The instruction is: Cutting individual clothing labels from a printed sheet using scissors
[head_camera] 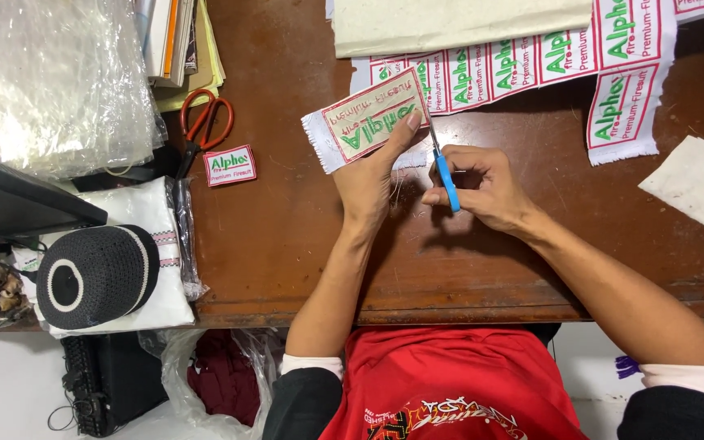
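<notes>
My left hand (368, 175) pinches a white woven label (366, 124) with a red border and green lettering, holding it tilted above the brown wooden table (287, 236). My right hand (482, 187) grips small blue-handled scissors (443, 167), whose blades point up along the label's right edge. The label still joins a long strip of identical labels (523, 65) that runs to the upper right across the table.
A single cut label (230, 165) lies by red-handled scissors (204, 122) at the upper left. A black knitted cap (95, 275) rests on folded white cloth at the left edge. Clear plastic bags (50, 77), stacked books (181, 45), cream fabric (458, 23) and a white patch (698, 191) are around.
</notes>
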